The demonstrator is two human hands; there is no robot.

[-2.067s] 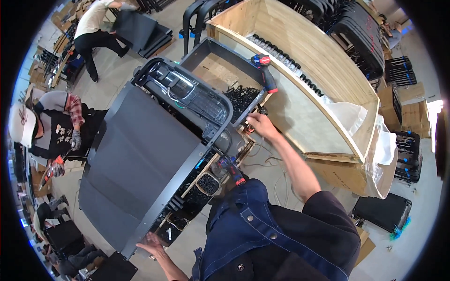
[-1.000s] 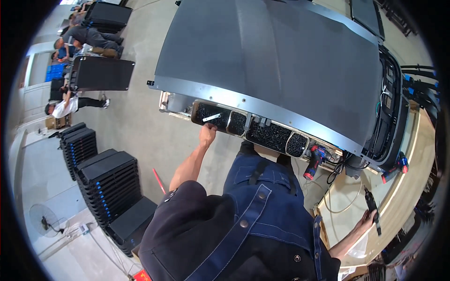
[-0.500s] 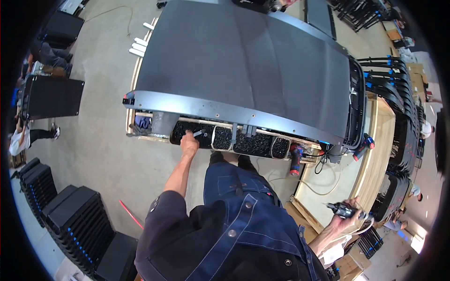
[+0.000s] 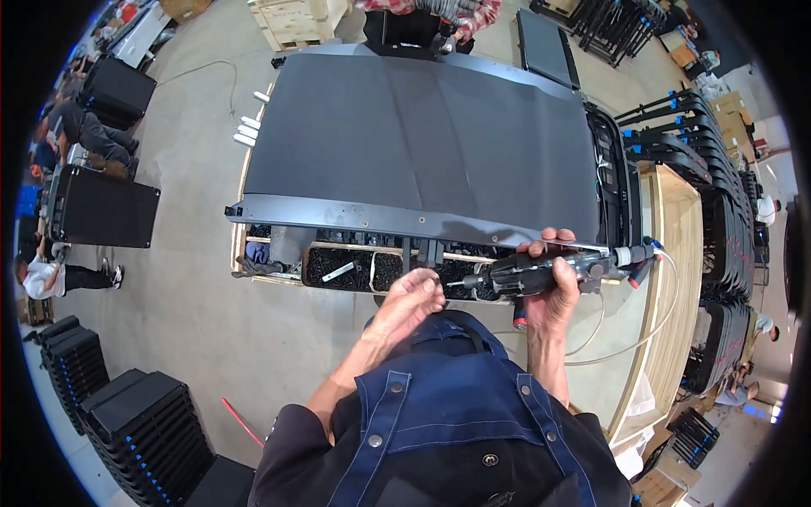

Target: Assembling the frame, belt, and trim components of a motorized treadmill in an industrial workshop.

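Note:
My right hand [image 4: 559, 287] grips a black air screwdriver [image 4: 515, 277] with a pale hose [image 4: 673, 275] at its rear end. The tool lies sideways, its bit pointing left at my left hand [image 4: 410, 304]. The left fingers are pinched together at the bit's tip; what they hold is small, dark and too hidden to name. Just beyond both hands runs the metal edge strip [image 4: 338, 211] of a large dark grey panel [image 4: 355, 127]. Below the strip stand open bins of small black parts [image 4: 389, 272], and a silver metal piece [image 4: 340, 272] lies in the left one.
Across the panel, a person in a checked sleeve [image 4: 483, 15] holds a tool at the far edge. A wooden crate frame [image 4: 667, 296] stands on the right. Stacked black panels [image 4: 144, 422] are at lower left, and stacked black frames [image 4: 718, 228] line the right side.
My left hand has left the parts bin and come rightward to the bit. My right hand has brought the screwdriver up and left from the lower right, in front of my body.

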